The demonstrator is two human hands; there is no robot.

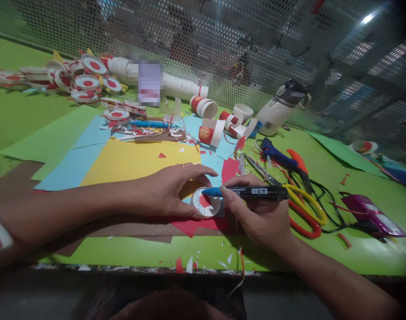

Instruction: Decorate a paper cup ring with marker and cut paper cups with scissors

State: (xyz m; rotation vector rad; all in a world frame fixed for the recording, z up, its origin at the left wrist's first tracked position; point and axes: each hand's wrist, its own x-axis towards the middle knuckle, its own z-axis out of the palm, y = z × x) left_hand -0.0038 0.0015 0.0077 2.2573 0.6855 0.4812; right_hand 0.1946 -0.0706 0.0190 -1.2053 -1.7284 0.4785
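Green table [223,253]: two hands, one marker [252,192], one cup base [205,203], two scissors [303,209].

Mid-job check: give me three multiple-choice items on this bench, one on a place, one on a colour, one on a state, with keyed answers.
1. Where do the scissors lie?
A. right of the right hand
B. beside the far pile
C. under the yellow sheet

2. What colour is the paper under the round cup piece?
A. green
B. red
C. white

3. How does the marker stand?
A. capped on the table
B. inside a cup
C. held, tip on the piece

Answers: 1 A, their handles sit just beyond that hand. 2 B, red paper shows beneath. 3 C, right fingers grip it while the left hand steadies the piece.
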